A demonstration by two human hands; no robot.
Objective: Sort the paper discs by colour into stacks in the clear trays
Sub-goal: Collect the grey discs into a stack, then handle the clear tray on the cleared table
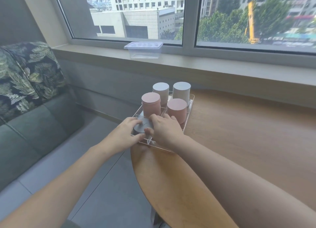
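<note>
Grey disc stack (141, 126) sits low in the near-left compartment of the clear tray (190, 108); left hand (127, 131) has fingers curled round its left edge and right hand (164, 129) has thumb and fingers curled against its right edge, so both hands hold the stack between them. Behind it in the same tray: two pink stacks (151, 106) (177, 110) in the middle row, two pale grey-white stacks (161, 92) (181, 92) in the far row, all upright. Tray rests at the left edge of the wooden table (239, 133); clear lidded container (143, 49) on the windowsill (222, 63), sofa (34, 121) at left.
</note>
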